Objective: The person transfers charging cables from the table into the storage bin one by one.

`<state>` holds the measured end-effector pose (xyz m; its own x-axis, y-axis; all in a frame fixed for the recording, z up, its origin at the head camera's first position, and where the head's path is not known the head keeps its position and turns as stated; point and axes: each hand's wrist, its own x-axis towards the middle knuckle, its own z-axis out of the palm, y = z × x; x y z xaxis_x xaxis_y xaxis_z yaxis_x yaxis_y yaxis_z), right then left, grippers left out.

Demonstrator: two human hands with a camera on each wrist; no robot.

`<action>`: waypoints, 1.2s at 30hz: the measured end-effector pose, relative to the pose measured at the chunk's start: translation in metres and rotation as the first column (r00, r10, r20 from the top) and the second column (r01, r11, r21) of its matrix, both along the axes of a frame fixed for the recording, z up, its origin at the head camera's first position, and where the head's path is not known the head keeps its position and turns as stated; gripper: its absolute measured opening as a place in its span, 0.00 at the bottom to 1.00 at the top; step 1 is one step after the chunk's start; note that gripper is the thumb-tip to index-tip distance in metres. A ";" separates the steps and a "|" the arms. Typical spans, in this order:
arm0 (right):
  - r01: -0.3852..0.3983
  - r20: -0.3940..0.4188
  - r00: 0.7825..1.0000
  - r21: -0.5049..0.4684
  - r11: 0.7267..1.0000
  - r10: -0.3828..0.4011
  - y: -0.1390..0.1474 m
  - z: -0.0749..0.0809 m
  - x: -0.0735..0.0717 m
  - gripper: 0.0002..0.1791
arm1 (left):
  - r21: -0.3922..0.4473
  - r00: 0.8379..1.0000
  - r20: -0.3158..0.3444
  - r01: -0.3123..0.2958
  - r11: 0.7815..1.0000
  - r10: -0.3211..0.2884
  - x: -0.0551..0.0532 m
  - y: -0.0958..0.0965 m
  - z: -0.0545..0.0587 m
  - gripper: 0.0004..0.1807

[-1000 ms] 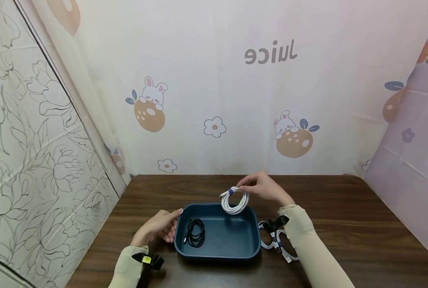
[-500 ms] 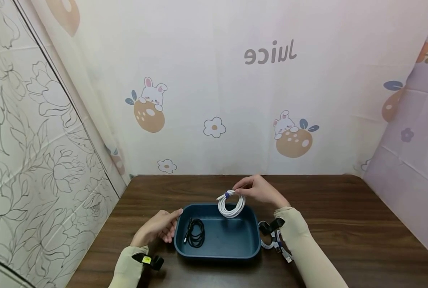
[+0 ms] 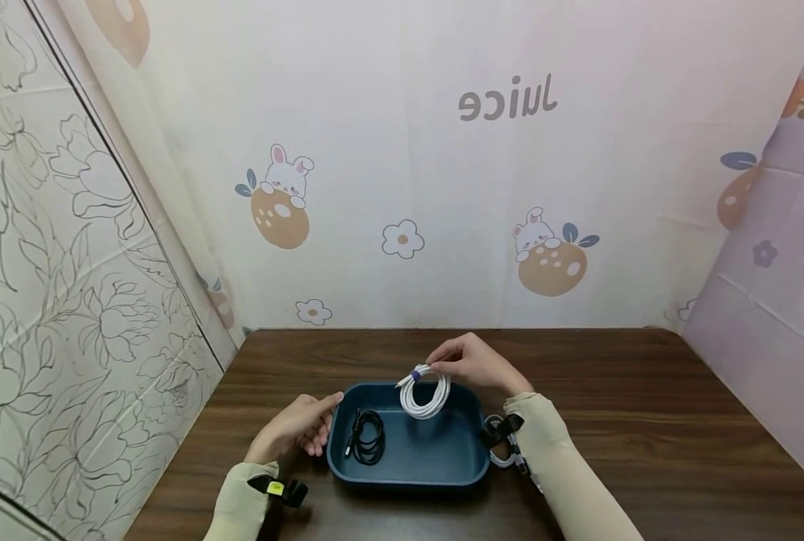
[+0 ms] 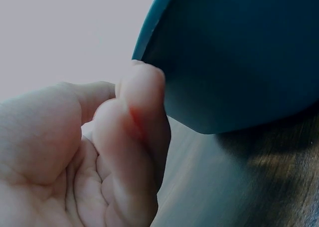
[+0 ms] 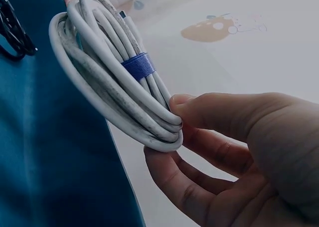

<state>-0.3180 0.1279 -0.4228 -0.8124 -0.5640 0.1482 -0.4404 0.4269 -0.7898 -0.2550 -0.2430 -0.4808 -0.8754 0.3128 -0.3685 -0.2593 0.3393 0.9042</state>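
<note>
A coil of white cable (image 3: 424,412), bound by a blue strap (image 5: 139,66), hangs above the back part of a dark blue tray (image 3: 429,454). My right hand (image 3: 475,366) pinches one side of the coil between thumb and fingers, with the strap left of the fingertips in the head view. At the tray's left back corner, my left hand (image 3: 300,427) holds the rim, thumb on top and curled fingers against the outer wall (image 4: 249,62). Inside the tray, toward the left, lies a coiled black cable (image 3: 368,455).
Another white cable (image 3: 502,463) lies coiled on the wooden table (image 3: 632,421), against the tray's right side and partly hidden by my right wrist and sleeve. A patterned cloth (image 3: 402,173) hangs behind the table's back edge.
My right hand has moved left and slightly down with the white cable coil, farther over the tray. The left hand and the tray have stayed in place.
</note>
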 end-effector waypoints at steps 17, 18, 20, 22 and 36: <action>-0.078 0.050 0.996 -0.010 0.997 0.078 -0.015 -0.006 0.002 0.08 | 0.003 1.000 0.008 -0.007 1.000 0.007 0.001 0.001 0.000 0.34; -0.080 0.048 0.996 -0.007 0.997 0.080 -0.016 -0.006 0.002 0.08 | 0.003 1.000 0.007 -0.005 1.000 0.005 0.001 0.001 0.000 0.34; -0.085 0.048 0.995 -0.003 0.996 0.085 -0.018 -0.005 0.003 0.07 | 0.005 1.000 0.007 -0.004 1.000 0.004 0.001 0.001 0.000 0.34; -0.089 0.046 0.995 0.002 0.996 0.088 -0.019 -0.005 0.004 0.07 | 0.006 1.000 0.007 -0.004 1.000 0.004 0.001 0.000 0.000 0.34; -0.127 0.015 0.992 0.004 0.992 0.127 -0.028 -0.011 0.005 0.06 | 0.018 1.000 0.007 0.010 1.000 -0.010 -0.001 -0.001 0.000 0.34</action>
<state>-0.3135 0.0997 -0.4337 -0.7364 -0.6632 0.1337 -0.4798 0.3727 -0.7943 -0.2556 -0.2439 -0.4808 -0.8698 0.3278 -0.3687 -0.2623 0.3257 0.9084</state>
